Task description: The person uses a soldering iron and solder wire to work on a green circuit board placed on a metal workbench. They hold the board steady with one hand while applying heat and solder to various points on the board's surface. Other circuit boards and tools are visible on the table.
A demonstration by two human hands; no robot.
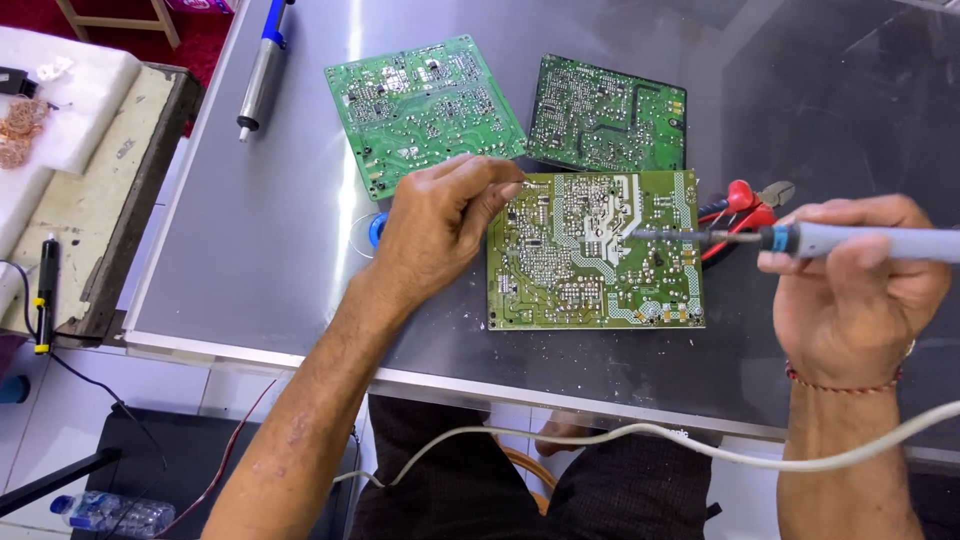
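A yellow-green circuit board lies solder side up on the grey metal table. My left hand rests at the board's left edge, fingers pinched together at its upper left corner; a thin solder wire may be between them, but I cannot tell. My right hand grips a grey-handled soldering iron whose metal tip points left and hovers over the board's middle right. Its white cord runs below the table edge across my lap.
Two more green circuit boards lie behind. Red-handled cutters sit right of the near board. A desoldering pump lies at the back left, a small blue spool beside my left wrist. A wooden bench stands left.
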